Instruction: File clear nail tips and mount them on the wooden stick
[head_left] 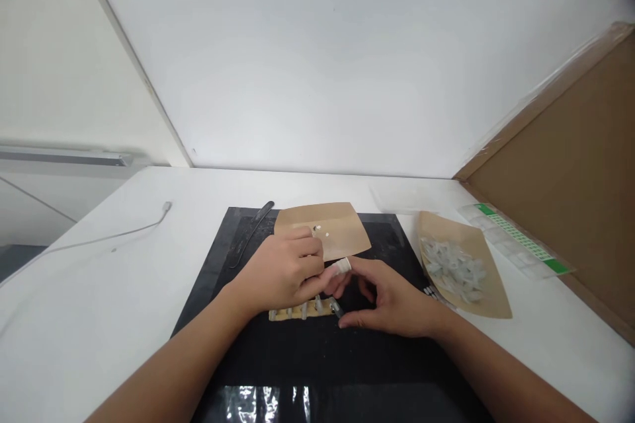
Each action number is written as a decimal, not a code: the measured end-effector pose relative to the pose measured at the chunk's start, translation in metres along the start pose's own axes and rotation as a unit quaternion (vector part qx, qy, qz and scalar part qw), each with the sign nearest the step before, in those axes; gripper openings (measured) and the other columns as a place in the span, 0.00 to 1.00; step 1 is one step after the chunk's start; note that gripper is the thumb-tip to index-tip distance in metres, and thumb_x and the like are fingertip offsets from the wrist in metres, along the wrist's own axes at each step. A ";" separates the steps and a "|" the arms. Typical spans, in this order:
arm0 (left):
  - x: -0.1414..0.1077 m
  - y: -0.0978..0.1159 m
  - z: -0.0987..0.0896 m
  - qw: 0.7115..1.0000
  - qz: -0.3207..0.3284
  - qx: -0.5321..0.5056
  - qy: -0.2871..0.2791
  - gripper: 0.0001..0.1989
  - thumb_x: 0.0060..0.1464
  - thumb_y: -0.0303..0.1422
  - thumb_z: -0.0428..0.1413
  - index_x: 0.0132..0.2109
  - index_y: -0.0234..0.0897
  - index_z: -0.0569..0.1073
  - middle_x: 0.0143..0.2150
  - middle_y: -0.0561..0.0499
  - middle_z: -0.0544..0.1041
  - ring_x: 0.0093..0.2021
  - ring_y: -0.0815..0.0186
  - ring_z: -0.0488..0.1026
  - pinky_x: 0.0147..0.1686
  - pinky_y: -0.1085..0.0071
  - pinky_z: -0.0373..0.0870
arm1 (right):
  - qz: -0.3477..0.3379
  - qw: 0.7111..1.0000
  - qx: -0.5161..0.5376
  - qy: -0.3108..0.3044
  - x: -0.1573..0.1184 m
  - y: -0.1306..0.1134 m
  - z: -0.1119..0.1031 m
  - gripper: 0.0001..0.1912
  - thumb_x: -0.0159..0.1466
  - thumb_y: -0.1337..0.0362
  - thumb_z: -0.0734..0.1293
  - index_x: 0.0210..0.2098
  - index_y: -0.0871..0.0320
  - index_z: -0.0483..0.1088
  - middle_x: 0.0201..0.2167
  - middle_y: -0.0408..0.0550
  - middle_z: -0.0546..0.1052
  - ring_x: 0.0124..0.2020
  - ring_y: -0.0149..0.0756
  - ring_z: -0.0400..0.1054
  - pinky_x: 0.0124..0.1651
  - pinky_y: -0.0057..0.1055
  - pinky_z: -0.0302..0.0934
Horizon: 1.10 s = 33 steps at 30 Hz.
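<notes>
My left hand [288, 268] has its fingers closed above a yellowish strip [297, 310] with several small pale clear pieces on it; what it holds, if anything, is hidden. From the right, my right hand [381, 297] reaches the strip's right end, its index finger wrapped in white tape and touching my left fingertips. A small dark piece [337, 308] lies at that end, beside the right thumb; whether the thumb grips it is unclear. Behind both hands lies a brown paper sheet [325, 218] with a few tiny white bits.
A black mat [317, 357] lies under the hands. On its back left rests a black curved tool [252, 234]. Right of it, brown paper [476, 244] carries clear pieces [454, 271], beside a clear case [520, 241]. A cable [133, 231] lies left; cardboard [560, 165] stands right.
</notes>
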<state>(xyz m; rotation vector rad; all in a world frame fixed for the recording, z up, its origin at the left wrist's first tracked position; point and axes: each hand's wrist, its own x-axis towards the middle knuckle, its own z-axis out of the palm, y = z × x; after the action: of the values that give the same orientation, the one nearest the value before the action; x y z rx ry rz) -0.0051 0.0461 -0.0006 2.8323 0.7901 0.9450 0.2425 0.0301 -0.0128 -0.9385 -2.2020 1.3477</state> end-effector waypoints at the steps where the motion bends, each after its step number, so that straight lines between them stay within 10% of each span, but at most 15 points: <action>1: 0.000 -0.001 0.000 1.000 0.003 0.015 0.002 0.19 0.69 0.34 0.54 0.27 0.35 0.74 0.28 0.51 0.73 0.31 0.65 0.68 0.33 0.68 0.65 | -0.003 1.000 -0.004 -0.004 0.000 0.000 0.000 0.24 0.57 0.56 0.81 0.49 0.54 0.73 0.43 0.43 0.80 0.35 0.30 0.70 0.34 0.27 0.61; 33: -0.008 -0.002 0.006 0.996 0.036 0.048 -0.067 0.12 0.56 0.28 0.55 0.25 0.37 0.70 0.24 0.55 0.71 0.24 0.68 0.67 0.26 0.67 0.62 | 0.027 0.999 -0.043 0.019 -0.003 -0.002 0.002 0.21 0.59 0.53 0.79 0.45 0.54 0.73 0.44 0.42 0.81 0.37 0.31 0.74 0.34 0.27 0.63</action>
<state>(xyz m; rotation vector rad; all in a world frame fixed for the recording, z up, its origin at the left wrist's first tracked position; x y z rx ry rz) -0.0081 0.0449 -0.0106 2.9870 0.7432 0.7349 0.2423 0.0259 -0.0120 -1.0531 -2.2372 1.2563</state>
